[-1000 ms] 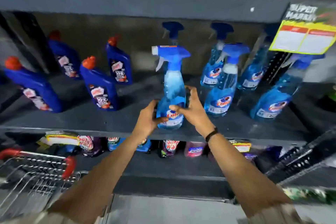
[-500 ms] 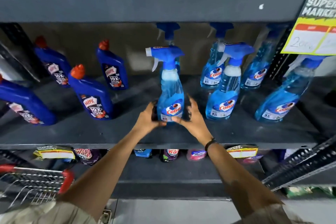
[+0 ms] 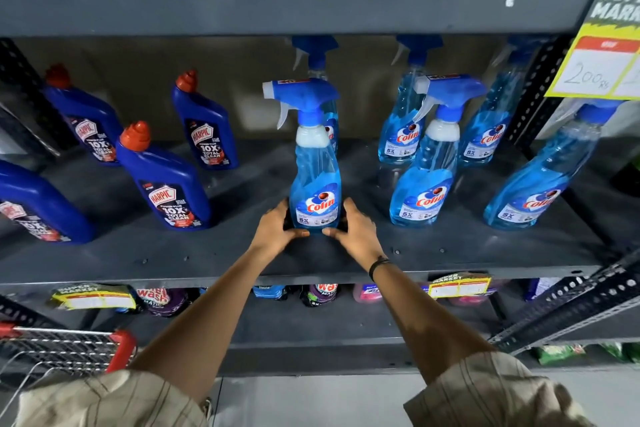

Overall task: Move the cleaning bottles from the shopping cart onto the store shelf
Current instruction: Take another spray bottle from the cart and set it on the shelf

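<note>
A clear blue Colin spray bottle (image 3: 313, 180) with a blue trigger head stands upright on the dark grey store shelf (image 3: 145, 253), label facing me. My left hand (image 3: 275, 230) cups its base from the left and my right hand (image 3: 353, 229) cups it from the right; both sets of fingertips touch the bottom of the bottle. The shopping cart (image 3: 65, 347), wire with red corners, shows at the lower left; its contents are hidden.
Several more Colin spray bottles (image 3: 424, 184) stand to the right and behind. Dark blue Harpic bottles (image 3: 169, 191) with red caps stand at the left. A yellow price sign (image 3: 604, 62) hangs at the upper right. Pouches (image 3: 159, 298) fill the shelf below.
The spray bottle turned its label toward me and settled upright on the shelf. Both hands slid down from its body to its base.
</note>
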Motion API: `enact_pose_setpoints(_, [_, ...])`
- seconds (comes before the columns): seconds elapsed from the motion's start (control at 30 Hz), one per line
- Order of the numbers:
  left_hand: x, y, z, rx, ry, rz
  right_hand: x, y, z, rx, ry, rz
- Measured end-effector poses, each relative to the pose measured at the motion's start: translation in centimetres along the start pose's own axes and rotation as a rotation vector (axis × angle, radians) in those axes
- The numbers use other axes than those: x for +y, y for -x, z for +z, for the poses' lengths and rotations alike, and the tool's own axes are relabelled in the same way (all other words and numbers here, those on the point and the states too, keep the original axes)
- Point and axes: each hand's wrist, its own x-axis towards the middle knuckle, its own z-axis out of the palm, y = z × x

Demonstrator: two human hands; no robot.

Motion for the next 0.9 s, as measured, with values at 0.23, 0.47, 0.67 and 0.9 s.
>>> enact_pose_setpoints(0.23, [0.1, -0.4, 0.0, -0.026, -0.057, -0.014, 0.3, 0.1, -0.1, 0.004, -0.041, -0.013])
enact_pose_setpoints(0.47, [0.2, 3.3, 1.8, 0.36, 0.094, -0.06, 1.5, 2.3, -1.9, 0.065, -0.19, -0.015])
enact_pose_setpoints(0.67, [2.3, 7.1, 8.5, 0.307, -0.004, 0.191, 6.1, 5.7, -6.4, 0.497, -0.099, 0.077])
enact_pose_setpoints(0.9, [7.6, -0.7, 12.2, -0.135, -0.079, 0.159, 8.8, 2.9, -10.7, 0.331, -0.172, 0.201])
